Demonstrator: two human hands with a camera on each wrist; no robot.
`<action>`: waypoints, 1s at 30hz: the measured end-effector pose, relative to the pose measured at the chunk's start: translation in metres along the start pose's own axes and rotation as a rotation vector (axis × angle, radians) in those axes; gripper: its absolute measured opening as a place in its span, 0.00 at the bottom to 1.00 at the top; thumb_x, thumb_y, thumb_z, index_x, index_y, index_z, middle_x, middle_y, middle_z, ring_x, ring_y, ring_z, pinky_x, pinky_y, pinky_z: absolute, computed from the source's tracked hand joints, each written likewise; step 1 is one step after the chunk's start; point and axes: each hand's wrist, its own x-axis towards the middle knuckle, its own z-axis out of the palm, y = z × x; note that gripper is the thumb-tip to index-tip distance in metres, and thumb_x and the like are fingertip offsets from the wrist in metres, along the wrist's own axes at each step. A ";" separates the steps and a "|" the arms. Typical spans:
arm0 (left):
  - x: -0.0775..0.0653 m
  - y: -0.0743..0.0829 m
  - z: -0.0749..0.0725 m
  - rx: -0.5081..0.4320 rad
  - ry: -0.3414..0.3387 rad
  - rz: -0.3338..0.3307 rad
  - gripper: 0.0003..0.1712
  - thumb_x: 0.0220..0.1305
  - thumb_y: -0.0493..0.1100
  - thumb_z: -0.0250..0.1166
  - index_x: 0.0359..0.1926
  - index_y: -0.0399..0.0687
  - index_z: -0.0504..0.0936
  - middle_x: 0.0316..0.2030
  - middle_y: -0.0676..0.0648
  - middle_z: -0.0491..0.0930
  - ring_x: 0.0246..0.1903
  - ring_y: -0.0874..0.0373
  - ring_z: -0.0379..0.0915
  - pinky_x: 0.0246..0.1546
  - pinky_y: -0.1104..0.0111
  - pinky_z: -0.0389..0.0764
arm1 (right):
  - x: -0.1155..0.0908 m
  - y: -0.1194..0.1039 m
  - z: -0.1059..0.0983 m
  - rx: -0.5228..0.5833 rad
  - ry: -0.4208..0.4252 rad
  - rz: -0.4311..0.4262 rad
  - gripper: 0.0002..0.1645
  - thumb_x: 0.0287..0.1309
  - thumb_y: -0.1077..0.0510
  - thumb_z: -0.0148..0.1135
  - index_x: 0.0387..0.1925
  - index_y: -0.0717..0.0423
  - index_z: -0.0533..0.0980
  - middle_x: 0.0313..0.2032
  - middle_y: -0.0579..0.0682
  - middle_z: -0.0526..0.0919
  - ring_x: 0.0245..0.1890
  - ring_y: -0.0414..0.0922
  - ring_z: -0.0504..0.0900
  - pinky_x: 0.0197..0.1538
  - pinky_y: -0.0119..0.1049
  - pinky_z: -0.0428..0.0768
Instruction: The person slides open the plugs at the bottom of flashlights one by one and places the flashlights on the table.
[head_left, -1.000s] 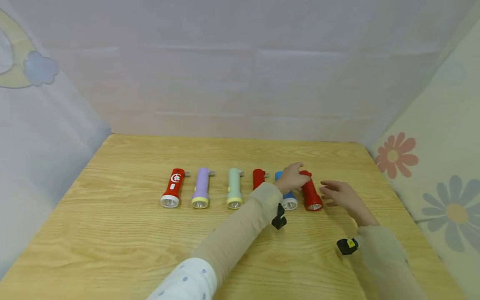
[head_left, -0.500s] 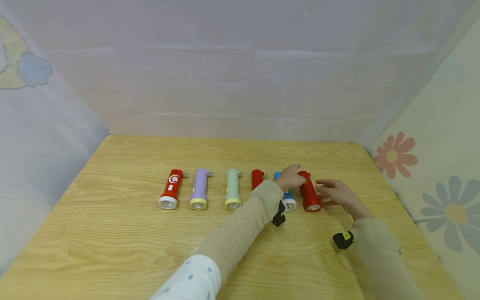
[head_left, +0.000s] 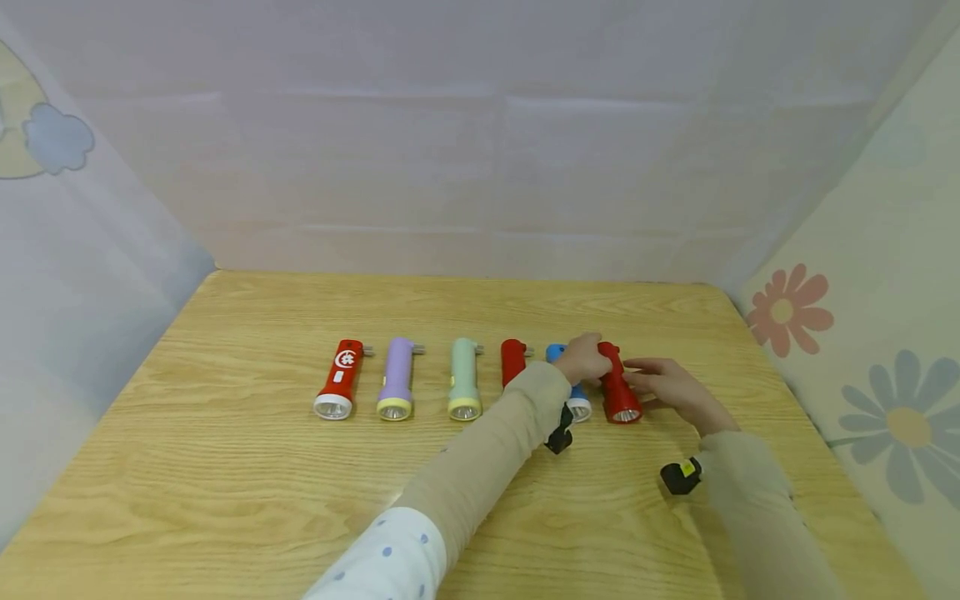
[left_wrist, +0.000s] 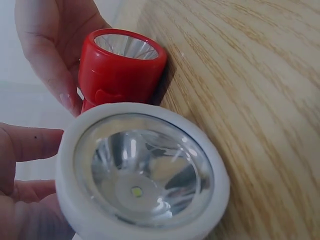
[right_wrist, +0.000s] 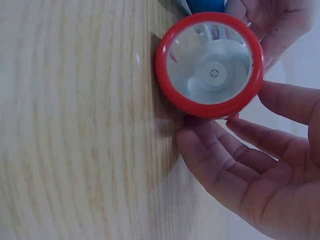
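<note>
My left hand [head_left: 583, 358] reaches across the blue flashlight [head_left: 579, 406], its fingers beside the upper end of a red flashlight [head_left: 619, 392]. From the right, my right hand [head_left: 672, 389] has its fingertips at that same red flashlight's side. In the right wrist view, thumb and loosely bent fingers [right_wrist: 220, 175] spread around the red-rimmed head [right_wrist: 161, 75]. The left wrist view has the blue flashlight's white rim [left_wrist: 70, 165] up close, partly hiding the left hand. Both flashlights lie on the wooden table.
Left of my hands, a dark red flashlight [head_left: 513, 360], partly behind the left sleeve, lies in a row with a mint one [head_left: 464, 375], a purple one [head_left: 397, 371] and a red one with white rim [head_left: 343, 371]. Cloth walls [head_left: 480, 183] surround the table [head_left: 225, 500].
My right hand has moved left, up to the red flashlight. The left hand's fingers have drawn in slightly at its upper end. The whole view has shifted a little.
</note>
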 end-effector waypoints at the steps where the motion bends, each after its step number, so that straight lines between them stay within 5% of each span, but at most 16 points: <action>1: 0.000 0.000 0.001 0.002 -0.001 -0.004 0.32 0.59 0.33 0.56 0.65 0.43 0.61 0.56 0.44 0.69 0.42 0.54 0.73 0.32 0.68 0.79 | 0.000 0.000 0.000 -0.002 -0.001 -0.002 0.33 0.66 0.57 0.46 0.63 0.76 0.51 0.55 0.73 0.66 0.45 0.56 0.76 0.46 0.50 0.76; 19: 0.000 0.001 0.000 0.036 -0.014 0.036 0.24 0.58 0.33 0.57 0.57 0.38 0.69 0.44 0.43 0.75 0.36 0.54 0.75 0.28 0.68 0.80 | 0.008 0.006 0.000 0.027 0.007 -0.026 0.30 0.65 0.60 0.46 0.62 0.76 0.54 0.55 0.72 0.67 0.43 0.50 0.78 0.48 0.50 0.75; 30: -0.001 0.001 0.001 0.067 0.001 0.048 0.24 0.58 0.33 0.57 0.57 0.38 0.69 0.42 0.44 0.76 0.32 0.56 0.74 0.25 0.70 0.79 | 0.007 0.000 0.006 -0.006 0.051 -0.044 0.29 0.65 0.61 0.47 0.60 0.79 0.55 0.54 0.73 0.67 0.46 0.56 0.76 0.47 0.47 0.76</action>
